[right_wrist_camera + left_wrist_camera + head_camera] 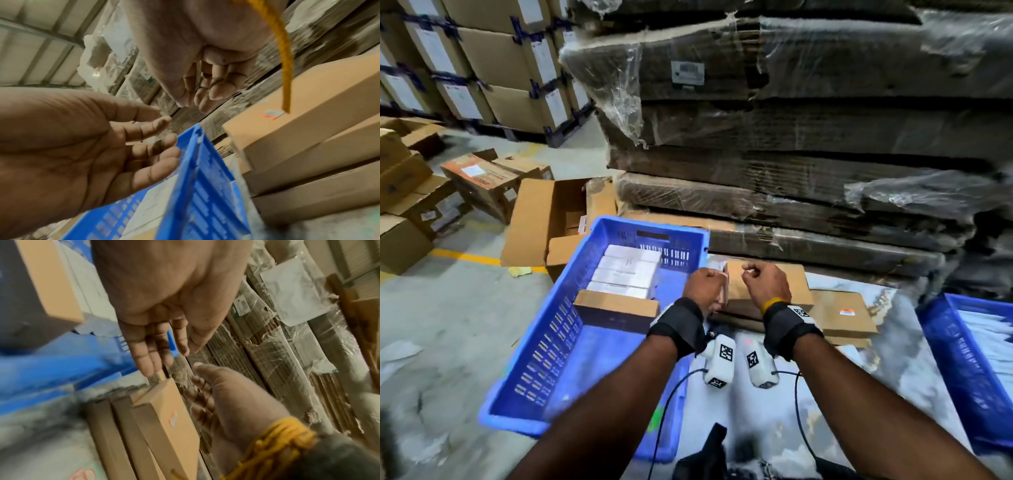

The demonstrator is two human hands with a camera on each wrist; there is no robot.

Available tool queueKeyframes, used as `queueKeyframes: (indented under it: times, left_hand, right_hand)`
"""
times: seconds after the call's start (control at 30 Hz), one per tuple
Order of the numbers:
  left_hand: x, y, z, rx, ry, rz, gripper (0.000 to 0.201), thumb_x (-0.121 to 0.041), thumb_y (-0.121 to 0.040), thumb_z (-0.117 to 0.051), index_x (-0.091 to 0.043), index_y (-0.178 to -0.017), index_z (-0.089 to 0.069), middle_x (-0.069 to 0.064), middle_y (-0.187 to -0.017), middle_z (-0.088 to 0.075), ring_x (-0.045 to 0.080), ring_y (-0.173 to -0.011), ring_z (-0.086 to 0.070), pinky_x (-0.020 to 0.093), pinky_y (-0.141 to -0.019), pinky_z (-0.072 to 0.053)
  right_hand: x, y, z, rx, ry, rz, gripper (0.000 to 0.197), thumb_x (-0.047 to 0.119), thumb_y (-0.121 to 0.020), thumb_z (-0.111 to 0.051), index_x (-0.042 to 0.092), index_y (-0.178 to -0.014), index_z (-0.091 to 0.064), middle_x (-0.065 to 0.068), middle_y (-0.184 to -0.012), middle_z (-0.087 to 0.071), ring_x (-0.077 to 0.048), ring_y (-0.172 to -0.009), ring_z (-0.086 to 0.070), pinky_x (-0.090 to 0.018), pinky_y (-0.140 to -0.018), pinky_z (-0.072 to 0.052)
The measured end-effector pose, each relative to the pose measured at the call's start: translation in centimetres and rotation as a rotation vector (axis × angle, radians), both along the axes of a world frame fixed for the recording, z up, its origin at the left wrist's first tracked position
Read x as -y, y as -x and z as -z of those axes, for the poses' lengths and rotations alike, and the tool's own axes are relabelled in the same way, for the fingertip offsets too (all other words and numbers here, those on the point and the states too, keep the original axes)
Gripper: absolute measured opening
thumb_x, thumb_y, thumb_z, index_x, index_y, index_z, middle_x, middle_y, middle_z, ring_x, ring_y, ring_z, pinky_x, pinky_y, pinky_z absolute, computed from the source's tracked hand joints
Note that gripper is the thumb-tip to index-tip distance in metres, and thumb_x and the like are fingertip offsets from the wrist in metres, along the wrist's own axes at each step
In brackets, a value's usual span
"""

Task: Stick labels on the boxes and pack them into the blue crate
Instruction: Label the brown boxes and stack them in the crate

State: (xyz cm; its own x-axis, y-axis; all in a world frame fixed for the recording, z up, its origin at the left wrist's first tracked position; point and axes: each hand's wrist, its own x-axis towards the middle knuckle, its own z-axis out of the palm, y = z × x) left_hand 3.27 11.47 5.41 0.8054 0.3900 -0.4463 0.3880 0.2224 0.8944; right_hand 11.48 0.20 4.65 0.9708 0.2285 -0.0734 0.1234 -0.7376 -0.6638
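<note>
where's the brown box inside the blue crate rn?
Head view: the brown box lies across the blue crate, nearer than the white boxes, left of the left hand.

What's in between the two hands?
In the right wrist view, nothing solid: just open air separates the left hand from the right hand. Behind that gap you see the wrapped cardboard stack and the blue crate rim.
</note>
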Motion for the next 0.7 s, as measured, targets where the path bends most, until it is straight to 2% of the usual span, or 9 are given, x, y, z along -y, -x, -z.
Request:
queueKeyframes:
  times: [0.03, 0.1, 0.17, 0.2, 0.3, 0.37, 0.43, 0.6, 0.7]
  left_hand:
    - [0.8, -0.9, 0.0, -0.005, -0.036, 0.024, 0.019, -0.013, -0.095, -0.053, -0.017, -0.077, -0.056, 0.003, -0.067, -0.052, 0.017, -0.056, -0.048, 0.03, -0.065, -0.046]
    - [1.7, -2.4, 0.3, -0.035, -0.099, 0.071, 0.01, -0.013, -0.094, -0.056, -0.012, -0.101, -0.063, 0.012, -0.096, -0.063, 0.026, -0.086, -0.061, 0.035, -0.08, -0.048]
    - [2.6, -4.2, 1.7, -0.117, -0.175, 0.059, 0.039, -0.011, -0.092, -0.056, -0.004, -0.13, -0.055, 0.015, -0.125, -0.059, 0.03, -0.115, -0.058, 0.032, -0.094, -0.045]
    - [3.0, -5.1, 2.5, -0.152, -0.19, 0.044, 0.047, -0.01, -0.089, -0.056, -0.004, -0.136, -0.05, 0.015, -0.13, -0.057, 0.031, -0.119, -0.056, 0.032, -0.097, -0.044]
    - [2.9, -8.2, 7.8, -0.225, -0.234, -0.009, 0.063, -0.018, -0.069, -0.051, -0.003, -0.131, -0.051, 0.026, -0.127, -0.059, 0.04, -0.114, -0.059, 0.046, -0.096, -0.05]
    - [3.0, -9.2, 9.9, -0.25, -0.241, -0.038, 0.059, -0.018, -0.068, -0.048, -0.003, -0.124, -0.051, 0.026, -0.121, -0.062, 0.041, -0.11, -0.061, 0.047, -0.094, -0.051]
    - [3.6, -8.6, 9.1, -0.27, -0.243, -0.058, 0.051, -0.014, -0.074, -0.05, -0.004, -0.123, -0.049, 0.023, -0.12, -0.062, 0.039, -0.11, -0.061, 0.046, -0.095, -0.051]
    - [5.2, -6.6, 6.7, -0.294, -0.257, -0.078, 0.04, -0.005, -0.084, -0.052, 0.006, -0.122, -0.055, 0.025, -0.116, -0.063, 0.037, -0.11, -0.061, 0.04, -0.089, -0.05]
    - [5.3, -6.3, 7.7, -0.266, -0.236, -0.084, 0.042, -0.013, -0.074, -0.058, 0.004, -0.112, -0.059, 0.024, -0.107, -0.064, 0.037, -0.103, -0.063, 0.039, -0.081, -0.052]
  right_hand:
    - [1.5, -0.8, 0.4, -0.003, 0.004, 0.029, 0.018, 0.024, -0.082, -0.065, 0.026, -0.098, -0.073, -0.005, -0.1, -0.073, -0.026, -0.095, -0.066, -0.031, -0.082, -0.053]
    - [4.1, -2.1, 1.1, -0.004, 0.038, 0.064, 0.023, 0.026, -0.081, -0.064, 0.027, -0.103, -0.071, -0.008, -0.108, -0.068, -0.026, -0.1, -0.065, -0.033, -0.087, -0.053]
    - [6.3, -3.1, 1.7, -0.003, 0.08, 0.114, 0.03, 0.024, -0.084, -0.065, 0.028, -0.114, -0.067, -0.012, -0.119, -0.059, -0.031, -0.108, -0.06, -0.037, -0.094, -0.05]
    - [7.4, -3.5, 2.0, -0.003, 0.092, 0.142, 0.034, 0.022, -0.086, -0.064, 0.027, -0.12, -0.064, -0.014, -0.123, -0.054, -0.034, -0.113, -0.057, -0.037, -0.097, -0.047]
    - [9.6, -4.2, 3.1, -0.023, 0.115, 0.212, 0.047, 0.021, -0.088, -0.061, 0.023, -0.134, -0.053, -0.017, -0.132, -0.048, -0.037, -0.122, -0.049, -0.04, -0.1, -0.041]
    - [10.5, -4.5, 3.8, -0.092, 0.119, 0.236, 0.056, 0.022, -0.088, -0.062, 0.021, -0.141, -0.044, -0.019, -0.136, -0.046, -0.04, -0.125, -0.046, -0.043, -0.101, -0.04]
    - [11.1, -4.8, 4.7, -0.176, 0.137, 0.243, 0.059, 0.026, -0.088, -0.062, 0.016, -0.142, -0.04, -0.02, -0.136, -0.046, -0.041, -0.125, -0.045, -0.045, -0.1, -0.041]
    - [11.5, -5.1, 6.1, -0.261, 0.132, 0.185, 0.043, 0.031, -0.089, -0.06, 0.005, -0.122, -0.051, -0.024, -0.125, -0.055, -0.04, -0.116, -0.052, -0.041, -0.093, -0.046]
    - [11.7, -5.2, 6.4, -0.278, 0.06, 0.228, 0.049, 0.028, -0.09, -0.061, 0.005, -0.131, -0.047, -0.024, -0.128, -0.052, -0.041, -0.118, -0.052, -0.04, -0.096, -0.045]
